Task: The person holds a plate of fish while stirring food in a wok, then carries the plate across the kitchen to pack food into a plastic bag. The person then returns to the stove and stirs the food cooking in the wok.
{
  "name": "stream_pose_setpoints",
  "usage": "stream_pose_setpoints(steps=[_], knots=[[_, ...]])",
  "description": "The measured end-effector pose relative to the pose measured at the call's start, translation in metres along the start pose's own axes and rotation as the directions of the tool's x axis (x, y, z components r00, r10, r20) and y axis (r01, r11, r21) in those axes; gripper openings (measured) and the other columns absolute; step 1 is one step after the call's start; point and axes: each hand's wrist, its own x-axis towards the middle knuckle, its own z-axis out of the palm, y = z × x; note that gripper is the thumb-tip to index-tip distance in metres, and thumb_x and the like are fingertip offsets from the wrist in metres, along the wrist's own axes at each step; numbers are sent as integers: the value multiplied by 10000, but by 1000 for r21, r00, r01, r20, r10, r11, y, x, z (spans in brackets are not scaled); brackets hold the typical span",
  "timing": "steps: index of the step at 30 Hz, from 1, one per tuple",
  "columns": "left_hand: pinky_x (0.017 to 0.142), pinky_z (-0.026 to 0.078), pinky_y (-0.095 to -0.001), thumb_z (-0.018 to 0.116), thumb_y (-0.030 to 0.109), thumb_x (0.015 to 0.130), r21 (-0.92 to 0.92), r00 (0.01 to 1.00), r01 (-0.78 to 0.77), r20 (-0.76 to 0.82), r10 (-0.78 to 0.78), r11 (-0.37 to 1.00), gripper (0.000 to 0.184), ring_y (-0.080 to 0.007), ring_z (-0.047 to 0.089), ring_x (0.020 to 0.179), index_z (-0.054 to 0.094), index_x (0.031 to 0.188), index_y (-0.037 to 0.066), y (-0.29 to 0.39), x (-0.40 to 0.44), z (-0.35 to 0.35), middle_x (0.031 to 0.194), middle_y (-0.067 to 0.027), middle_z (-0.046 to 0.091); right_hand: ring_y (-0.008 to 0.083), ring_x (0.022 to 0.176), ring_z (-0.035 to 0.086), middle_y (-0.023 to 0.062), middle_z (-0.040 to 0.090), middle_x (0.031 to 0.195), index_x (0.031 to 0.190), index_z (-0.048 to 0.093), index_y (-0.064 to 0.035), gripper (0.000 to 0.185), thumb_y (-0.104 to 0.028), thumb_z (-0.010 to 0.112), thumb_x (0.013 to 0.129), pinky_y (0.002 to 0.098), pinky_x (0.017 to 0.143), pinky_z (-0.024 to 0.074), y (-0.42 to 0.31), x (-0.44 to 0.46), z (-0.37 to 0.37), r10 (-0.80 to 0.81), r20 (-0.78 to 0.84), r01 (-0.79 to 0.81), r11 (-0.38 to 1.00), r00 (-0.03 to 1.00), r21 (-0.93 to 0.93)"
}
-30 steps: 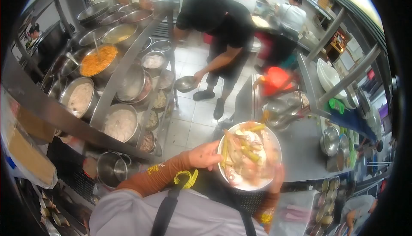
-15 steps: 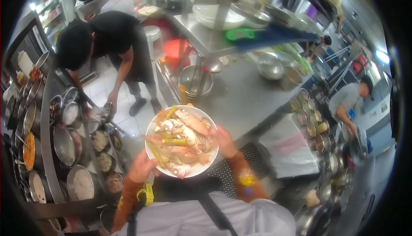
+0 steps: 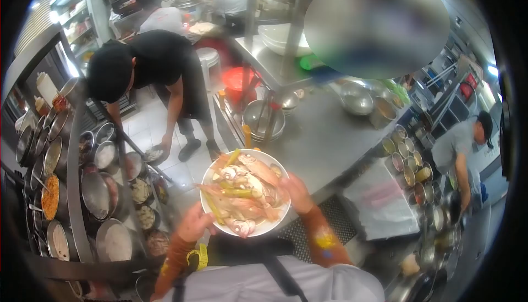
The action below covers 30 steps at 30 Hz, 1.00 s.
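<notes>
A white bowl is held out in front of my body by both hands. Whole pinkish fish fill it, with green-yellow stalks lying among them; the pieces look like scallion or lemongrass. My left hand grips the lower left rim, thumb on the edge. At the right rim, my right hand is closed around the bowl's side, its fingers partly hidden underneath. The bowl tilts slightly toward me.
A steel counter with stacked metal bowls lies ahead. Racks of food pans stand on the left. A person in black bends over there. Another person stands at right near small seasoning pots. A white tray is nearby.
The bowl and both my hands sit slightly further right and lower in view, as does the whole scene. The person at right has lowered an arm. My grip stays the same.
</notes>
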Motion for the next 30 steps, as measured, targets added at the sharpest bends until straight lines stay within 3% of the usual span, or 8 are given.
stream_pose_setpoints(steps=[8,10,12,16,20,23,26,30], knots=[[542,527,-256,534,120,920,-16,1000,-2,-10,2,1000,417,-152,641,652,456,1299,-35,-8,-5,-4,993,-119,651,144,1019,558,91,619,1111,1252,540,43,397,-231,451,980,285,903,451,-22,-7,14,-33,-30,32,999,999,-33],[545,528,-252,535,117,921,-13,1000,15,1,-15,1000,422,-146,642,656,452,1305,-35,1,-8,-2,992,-118,652,137,1013,557,88,619,1109,1242,543,44,388,-221,445,976,282,902,451,-18,-9,13,-93,4,92,989,996,-119],[545,526,-247,534,115,921,-2,1000,23,11,-23,1000,429,-138,639,653,448,1315,-32,3,-11,-2,990,-112,652,128,1010,555,87,620,1101,1230,545,50,378,-194,432,964,273,897,450,-22,-9,11,12,-20,-14,994,1000,-112],[537,516,-242,529,117,919,3,1000,-18,13,18,1000,456,-118,617,622,432,1344,-15,-1,-14,-4,980,-92,654,135,1009,557,94,619,1116,1230,544,55,386,-186,439,948,274,900,447,-19,-9,16,-2,-26,2,1000,1000,0],[515,500,-242,535,131,911,-43,1000,-26,-3,26,999,477,-103,592,588,423,1356,1,6,-24,2,945,-74,655,145,1000,561,97,624,1107,1206,559,49,376,-191,441,942,284,897,448,-14,-16,16,-6,-41,5,1000,999,-16],[500,490,-242,543,155,907,-25,998,-51,28,51,998,492,-100,588,583,415,1360,10,2,-25,-1,922,-74,650,148,968,564,85,623,1061,1172,573,34,357,-211,441,949,291,877,450,4,-16,5,-74,-21,69,985,997,-159],[498,491,-236,546,178,905,70,999,32,7,-33,997,504,-104,591,584,411,1364,21,2,-32,-3,913,-79,644,148,938,565,74,616,1032,1158,575,15,345,-232,444,956,292,853,453,9,-17,0,-141,-13,134,960,990,-248],[512,507,-238,530,170,910,33,998,-64,1,64,997,495,-112,601,590,403,1365,21,-3,-34,-2,906,-85,647,154,938,572,83,606,1076,1216,538,7,375,-252,445,963,282,840,462,4,-17,7,-102,-17,99,987,995,-129]])
